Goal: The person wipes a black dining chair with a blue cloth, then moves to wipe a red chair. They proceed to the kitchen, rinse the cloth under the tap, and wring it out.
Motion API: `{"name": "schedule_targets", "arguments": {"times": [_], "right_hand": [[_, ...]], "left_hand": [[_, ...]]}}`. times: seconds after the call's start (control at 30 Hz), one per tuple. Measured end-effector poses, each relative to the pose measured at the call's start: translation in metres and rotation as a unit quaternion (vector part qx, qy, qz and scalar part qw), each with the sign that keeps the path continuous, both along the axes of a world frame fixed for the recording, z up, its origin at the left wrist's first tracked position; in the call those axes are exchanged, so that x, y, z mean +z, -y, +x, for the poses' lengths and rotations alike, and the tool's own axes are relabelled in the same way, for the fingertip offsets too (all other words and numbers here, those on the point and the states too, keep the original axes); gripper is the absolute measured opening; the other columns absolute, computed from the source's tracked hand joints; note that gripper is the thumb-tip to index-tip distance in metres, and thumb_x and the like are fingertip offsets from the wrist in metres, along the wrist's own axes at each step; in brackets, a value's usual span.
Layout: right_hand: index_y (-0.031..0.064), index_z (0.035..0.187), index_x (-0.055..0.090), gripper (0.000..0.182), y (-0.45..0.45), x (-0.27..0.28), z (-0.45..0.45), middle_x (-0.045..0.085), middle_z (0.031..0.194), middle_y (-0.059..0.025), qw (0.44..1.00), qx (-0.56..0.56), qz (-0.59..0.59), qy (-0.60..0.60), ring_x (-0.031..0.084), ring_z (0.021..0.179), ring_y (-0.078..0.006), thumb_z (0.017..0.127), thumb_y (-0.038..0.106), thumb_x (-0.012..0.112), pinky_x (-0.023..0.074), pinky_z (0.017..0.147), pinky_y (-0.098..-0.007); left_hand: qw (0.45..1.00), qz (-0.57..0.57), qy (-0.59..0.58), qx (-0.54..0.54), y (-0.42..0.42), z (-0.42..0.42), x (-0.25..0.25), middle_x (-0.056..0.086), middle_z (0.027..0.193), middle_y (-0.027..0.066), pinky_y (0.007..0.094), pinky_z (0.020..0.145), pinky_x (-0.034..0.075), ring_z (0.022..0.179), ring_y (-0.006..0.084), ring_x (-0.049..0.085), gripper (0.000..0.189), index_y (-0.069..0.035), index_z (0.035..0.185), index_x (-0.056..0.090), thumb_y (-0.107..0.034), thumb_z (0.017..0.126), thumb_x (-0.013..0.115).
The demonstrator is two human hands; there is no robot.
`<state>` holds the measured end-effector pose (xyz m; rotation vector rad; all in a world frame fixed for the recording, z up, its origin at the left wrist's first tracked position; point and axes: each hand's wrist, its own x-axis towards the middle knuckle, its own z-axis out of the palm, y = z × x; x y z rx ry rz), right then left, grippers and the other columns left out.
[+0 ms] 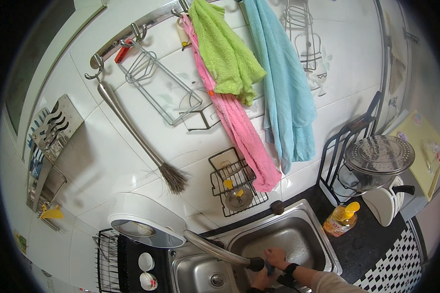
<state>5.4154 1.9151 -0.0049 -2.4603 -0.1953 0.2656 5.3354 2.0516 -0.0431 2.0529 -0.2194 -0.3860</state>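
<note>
Both of my hands are down in the right basin (300, 234) of a stainless steel double sink. My right hand (276, 257), with a black band at the wrist, has its fingers curled at the top of a small blue cloth-like thing (268, 267). Just below it, my left hand (263, 280) grips the lower part of the same blue thing. A dark flat object (286, 280) shows under my right wrist; its kind is unclear. The curved metal faucet (220, 249) reaches over the basin, its black spout end (257, 263) close beside my hands.
Right of the sink stand a dish soap bottle (340, 219) with a yellow cap and a black rack (346, 146) with a perforated steel steamer plate (380, 154). Left are two white cups (147, 271) and a wire rack (108, 260). Towels (284, 80) and a metal-handled brush (132, 128) hang above.
</note>
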Motion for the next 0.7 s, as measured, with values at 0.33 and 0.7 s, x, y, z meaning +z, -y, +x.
{"name": "schedule_targets", "arguments": {"times": [0.33,0.7], "right_hand": [[0.0082,0.097,0.068,0.023,0.0,-0.054,-0.01,0.068,0.089,-0.0178,0.995,0.087,-0.044,0.023,0.064,0.078,-0.0395,0.087,0.026,0.057,0.0507,0.067,-0.0462],[-0.0008,0.103,0.067,0.039,-0.069,0.05,-0.07,0.067,0.092,-0.0211,0.982,0.143,0.078,-0.1,0.064,0.083,-0.0387,0.093,0.035,0.053,0.0515,0.077,-0.048]], "left_hand": [[0.991,0.093,0.077,-0.052,-0.025,-0.005,-0.02,0.04,0.142,0.0113,0.0414,0.103,0.045,0.129,0.0242,0.045,0.057,-0.013,0.15,0.028,-0.031,0.101,0.051],[0.99,0.107,0.081,-0.033,-0.078,-0.04,-0.093,0.06,0.122,0.0129,0.0373,0.092,0.048,0.112,0.0261,0.059,0.065,-0.003,0.134,0.045,-0.02,0.08,0.076]]}}
